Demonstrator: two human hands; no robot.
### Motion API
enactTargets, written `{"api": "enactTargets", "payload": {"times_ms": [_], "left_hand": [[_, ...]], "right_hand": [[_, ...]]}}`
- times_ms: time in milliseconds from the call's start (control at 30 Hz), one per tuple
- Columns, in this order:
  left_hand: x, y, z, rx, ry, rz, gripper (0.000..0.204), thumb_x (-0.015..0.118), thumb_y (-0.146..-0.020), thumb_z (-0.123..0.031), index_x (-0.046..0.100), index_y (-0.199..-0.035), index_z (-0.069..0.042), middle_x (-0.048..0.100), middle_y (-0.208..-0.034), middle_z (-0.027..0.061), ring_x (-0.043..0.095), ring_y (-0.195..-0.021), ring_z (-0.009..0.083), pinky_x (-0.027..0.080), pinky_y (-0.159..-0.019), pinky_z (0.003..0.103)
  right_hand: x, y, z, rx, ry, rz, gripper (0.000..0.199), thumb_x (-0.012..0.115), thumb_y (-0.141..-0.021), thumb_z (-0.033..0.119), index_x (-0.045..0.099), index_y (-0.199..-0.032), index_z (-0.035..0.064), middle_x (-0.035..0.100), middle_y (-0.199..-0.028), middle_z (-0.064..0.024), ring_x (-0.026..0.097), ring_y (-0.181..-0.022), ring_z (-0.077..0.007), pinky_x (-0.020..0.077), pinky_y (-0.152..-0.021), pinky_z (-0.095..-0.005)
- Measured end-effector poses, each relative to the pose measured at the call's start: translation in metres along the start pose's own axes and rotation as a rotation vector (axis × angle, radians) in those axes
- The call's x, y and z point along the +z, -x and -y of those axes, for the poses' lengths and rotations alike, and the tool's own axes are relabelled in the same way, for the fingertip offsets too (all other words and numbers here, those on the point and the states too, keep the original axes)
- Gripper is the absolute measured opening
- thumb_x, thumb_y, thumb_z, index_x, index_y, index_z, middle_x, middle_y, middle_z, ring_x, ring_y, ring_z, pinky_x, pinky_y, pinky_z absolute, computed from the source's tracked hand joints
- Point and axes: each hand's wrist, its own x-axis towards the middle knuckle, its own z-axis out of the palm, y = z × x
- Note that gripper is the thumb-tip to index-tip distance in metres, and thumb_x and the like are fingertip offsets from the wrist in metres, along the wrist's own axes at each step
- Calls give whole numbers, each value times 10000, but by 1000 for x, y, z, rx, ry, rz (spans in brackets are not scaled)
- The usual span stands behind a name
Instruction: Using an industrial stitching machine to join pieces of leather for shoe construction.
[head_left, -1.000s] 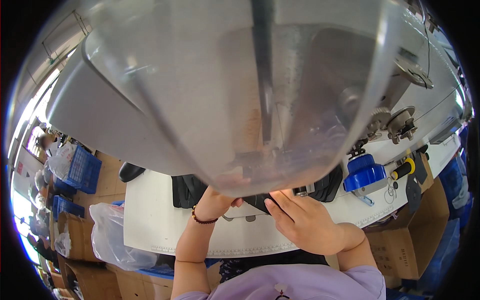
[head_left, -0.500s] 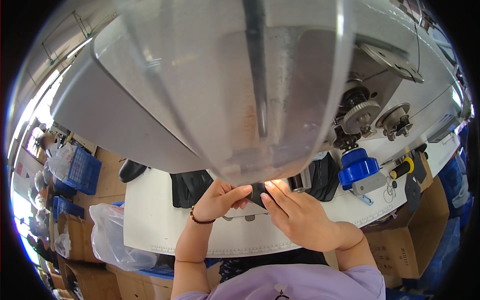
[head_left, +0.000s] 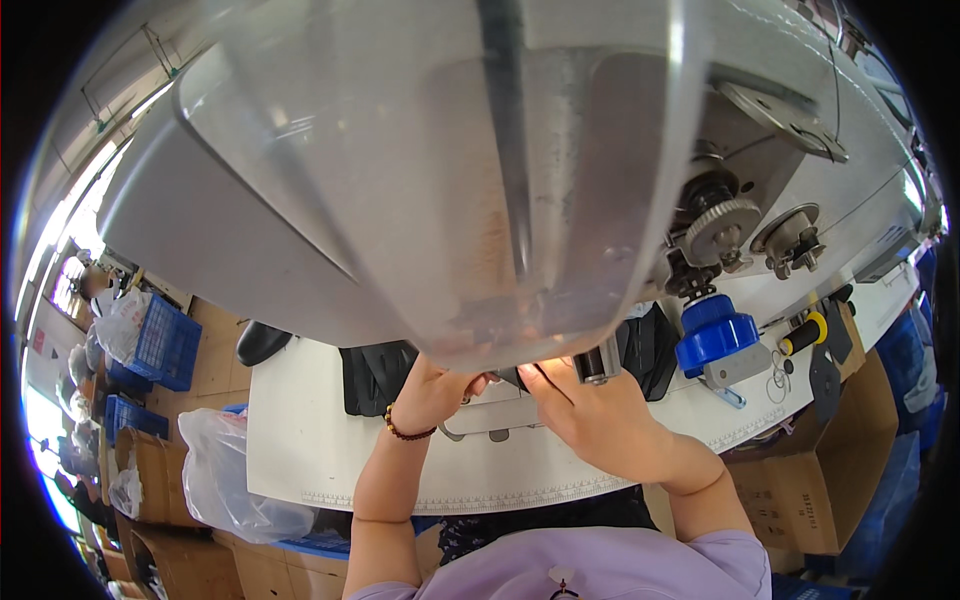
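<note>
A grey sewing machine head point(head_left: 230, 220) with a clear plastic cover point(head_left: 560, 290) hangs over the white work table. Under its lower edge, my two hands grip a small dark piece of material point(head_left: 511, 378), mostly hidden by fingers and cover. My left hand point(head_left: 430, 400), wearing a beaded bracelet point(head_left: 407, 431), is closed at the left side of the piece, its fingertips partly covered. From the other side, my right hand point(head_left: 600, 425) holds the piece with thumb and fingers, close to a metal cylinder point(head_left: 597, 364). A lamp glow lights the fingertips.
Black cut pieces lie in stacks left point(head_left: 370, 378) and right point(head_left: 648, 350) of my hands. A blue knob point(head_left: 716, 335) and a yellow-black handled tool point(head_left: 803, 334) sit on the right. Plastic bag point(head_left: 235, 475), blue crate point(head_left: 165, 342) and cardboard box point(head_left: 830, 470) surround the table point(head_left: 310, 450).
Both hands have moved slightly away from me, deeper under the machine's cover, carrying the dark piece. Less of the piece and of my left thumb shows now.
</note>
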Motion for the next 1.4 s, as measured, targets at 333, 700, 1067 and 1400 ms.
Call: {"api": "enactTargets", "payload": {"times_ms": [333,700,1067,1400], "left_hand": [[1,-6,3,51,5,-64,242,399,-786,-85,484,-567,-27,392,-482,-47,286,-436,5,212,-400,154],[-11,-15,24,234,-250,-120,239,420,-784,-79,484,-566,-3,403,-500,-42,294,-464,14,220,-435,169],[-20,-22,39,278,-268,-136,202,420,-775,-75,499,-606,4,425,-532,-28,324,-484,29,243,-456,171],[-18,-24,44,372,-321,-167,180,430,-772,-67,503,-623,5,463,-575,-16,378,-534,41,286,-469,181]], "right_hand": [[5,1,-9,23,2,137,342,590,-580,32,510,-912,11,473,-860,-75,486,-803,-219,426,-564,-290],[6,-6,-16,50,-102,111,238,572,-589,4,521,-822,6,519,-881,-97,500,-751,-245,416,-626,-320],[9,-4,-9,37,65,94,180,603,-642,95,510,-781,30,524,-886,-82,501,-718,-215,416,-604,-300],[2,-2,-7,14,151,144,276,609,-635,137,505,-871,41,486,-948,-97,480,-847,-222,412,-646,-305]]}}
